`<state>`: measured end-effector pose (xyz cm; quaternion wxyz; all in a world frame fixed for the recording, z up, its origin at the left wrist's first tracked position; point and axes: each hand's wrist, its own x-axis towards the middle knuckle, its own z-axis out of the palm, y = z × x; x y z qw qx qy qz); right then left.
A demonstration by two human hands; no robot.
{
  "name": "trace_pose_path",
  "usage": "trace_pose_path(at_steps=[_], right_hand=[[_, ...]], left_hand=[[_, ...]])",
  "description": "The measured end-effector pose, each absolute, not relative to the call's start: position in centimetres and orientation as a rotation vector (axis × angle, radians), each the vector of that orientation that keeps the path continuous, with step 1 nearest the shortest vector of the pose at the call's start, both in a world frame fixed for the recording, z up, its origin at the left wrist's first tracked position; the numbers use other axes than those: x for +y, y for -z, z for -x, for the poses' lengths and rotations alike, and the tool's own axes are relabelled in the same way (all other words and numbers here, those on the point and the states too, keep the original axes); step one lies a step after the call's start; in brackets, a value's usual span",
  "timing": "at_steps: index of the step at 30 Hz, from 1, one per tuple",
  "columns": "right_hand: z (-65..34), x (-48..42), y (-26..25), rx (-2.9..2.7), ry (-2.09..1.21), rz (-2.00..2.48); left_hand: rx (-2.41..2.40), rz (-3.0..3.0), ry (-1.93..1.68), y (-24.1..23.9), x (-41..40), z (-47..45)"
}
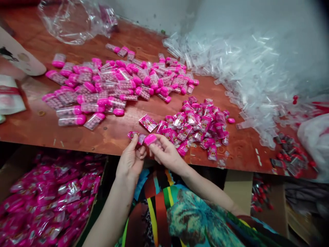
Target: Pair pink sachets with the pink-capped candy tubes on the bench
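Observation:
Near the table's front edge, my left hand (pixel 130 157) pinches a small pink printed wrapper (pixel 140 138) between thumb and fingers. My right hand (pixel 168 152) grips a clear candy bottle with a pink cap (pixel 150 139); its cap end meets the wrapper's right end. Whether the cap is inside the wrapper I cannot tell. One flat pink packet (pixel 148 122) lies just beyond my hands. To the right is a heap of pink printed packets (pixel 190 118). Farther back, many pink-capped bottles (pixel 125 84) of small round candies lie in a loose pile.
Empty clear plastic tubes (pixel 221 61) are heaped along the wall at right. Small red-and-dark pieces (pixel 293 154) lie near the right edge beside a white bag (pixel 315 140). A box of pink packets (pixel 51 195) stands below the table's left side. A clear bag (pixel 72 25) lies behind.

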<state>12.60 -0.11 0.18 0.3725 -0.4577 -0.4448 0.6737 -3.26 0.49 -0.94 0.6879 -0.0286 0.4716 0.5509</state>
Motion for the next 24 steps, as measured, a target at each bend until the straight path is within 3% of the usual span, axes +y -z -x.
trace_pose_path(at_steps=[10, 18, 24], right_hand=[[-13.6, -0.9, 1.6, -1.119, -1.554, 1.226], [-16.0, -0.4, 1.2, -1.025, -1.964, 1.050], [-16.8, 0.0, 1.1, -1.496, -1.555, 1.222]], left_hand=[[1.069, -0.064, -1.129, -0.3, 0.1, 0.6], [1.036, -0.277, -0.981, -0.7, -0.4, 0.8], [1.008, -0.353, -0.960, -1.3, -0.9, 0.3]])
